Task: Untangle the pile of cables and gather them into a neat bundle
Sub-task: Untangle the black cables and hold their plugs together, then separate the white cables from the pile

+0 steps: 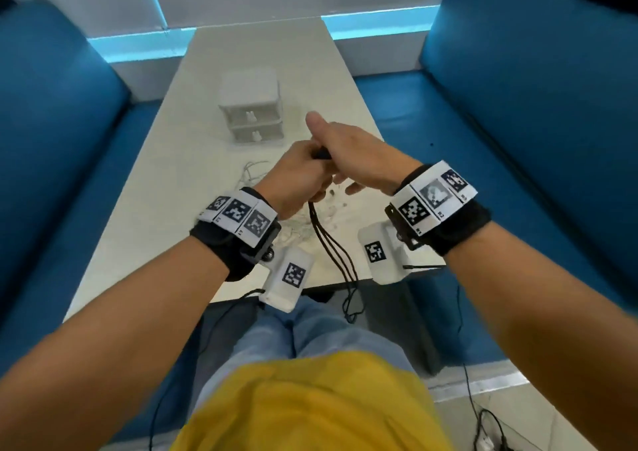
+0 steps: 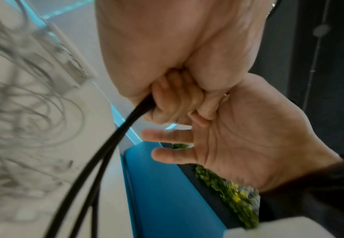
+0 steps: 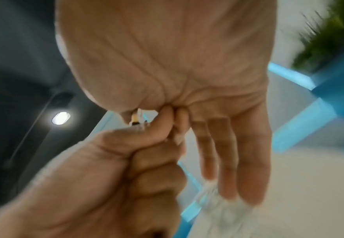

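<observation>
While its fingers curl into a fist around a thin black cable [image 1: 329, 243], the left hand [image 1: 297, 178] holds that cable's loops, which hang below it past the table edge. The right hand [image 1: 359, 154] pinches at the top of the fist with thumb and forefinger, other fingers straight. Tangled white cables [image 1: 255, 171] lie beneath both hands on the long white table [image 1: 193, 160], between blue padded benches [image 1: 518, 112].

Blk cable [image 1: 328, 243], wht table [image 1: 207, 112], blue seats [image 1: 518, 122]

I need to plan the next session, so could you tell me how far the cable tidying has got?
Done: nothing looks bundled yet. In hand: the left hand grips the black cable, loops hanging past the table edge; the right hand meets it. Left: the white cables remain tangled on the table.
</observation>
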`<state>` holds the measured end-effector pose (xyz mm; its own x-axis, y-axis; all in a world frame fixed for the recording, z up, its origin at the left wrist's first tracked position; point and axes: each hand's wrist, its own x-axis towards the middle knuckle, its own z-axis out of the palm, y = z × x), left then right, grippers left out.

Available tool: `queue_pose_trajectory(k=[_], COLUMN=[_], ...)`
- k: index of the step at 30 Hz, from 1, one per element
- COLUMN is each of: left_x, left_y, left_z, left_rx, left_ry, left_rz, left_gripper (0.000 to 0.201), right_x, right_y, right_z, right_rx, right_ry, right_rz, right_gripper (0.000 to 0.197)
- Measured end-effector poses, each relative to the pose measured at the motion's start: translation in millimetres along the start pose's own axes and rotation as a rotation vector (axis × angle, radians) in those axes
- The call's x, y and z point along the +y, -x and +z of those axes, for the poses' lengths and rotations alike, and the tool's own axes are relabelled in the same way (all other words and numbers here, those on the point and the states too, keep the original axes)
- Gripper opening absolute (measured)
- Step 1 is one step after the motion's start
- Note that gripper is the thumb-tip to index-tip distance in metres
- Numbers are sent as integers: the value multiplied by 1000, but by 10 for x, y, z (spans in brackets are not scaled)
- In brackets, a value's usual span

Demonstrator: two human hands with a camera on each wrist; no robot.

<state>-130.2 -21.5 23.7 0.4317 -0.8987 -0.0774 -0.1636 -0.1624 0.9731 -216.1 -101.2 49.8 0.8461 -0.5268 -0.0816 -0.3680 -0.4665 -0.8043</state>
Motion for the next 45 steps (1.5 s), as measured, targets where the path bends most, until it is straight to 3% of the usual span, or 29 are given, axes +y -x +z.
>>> queue_pose_trajectory(k=[4,5,7,10,14,17,20,25,28,31,34,38,45], left_x=[-118,-120,-123,-111,-112,-138,-174,-233,-314,-387,-441,-553,-696], left_y=[105,124,157,177,171,223,291,271,263,244,227,239,234], left_z=[-483,-578,-722,-825,-1017,-1066,-946,-949,-915,-915,-896,-798,-989], left_rx=[66,80,107,194,324,270,194,226,218,228,162,55,206], left_ry=[287,396,559,663,758,809,769,770,700,527,260,-215,-439], left_rz=[-33,-55,-113,-129,-78,-57,-9,-14,-56,-158,-278,-341,-494], left_gripper=[29,27,43,59,47,36,29,27,28,28,30,24,21], right_x=[-213,-226,-215,-146,18,140,205,351,435,564,642,686,737], right_y=[-190,-245,-343,-415,-379,-321,-291,-430,-482,-579,-667,-748,-882], right_z=[395,483,646,797,791,678,494,284,389,540,660,811,817], right_rx=[-136,-184,-241,-294,-379,-411,-508,-350,-371,-279,-156,-203,-98], right_ry=[-476,-551,-584,-512,-307,-154,-50,85,332,374,396,435,610], right_rz=[97,135,179,206,122,26,59,156,184,186,92,21,76], right_gripper=[62,69,78,73,61,46,41,19,18,20,22,22,18])
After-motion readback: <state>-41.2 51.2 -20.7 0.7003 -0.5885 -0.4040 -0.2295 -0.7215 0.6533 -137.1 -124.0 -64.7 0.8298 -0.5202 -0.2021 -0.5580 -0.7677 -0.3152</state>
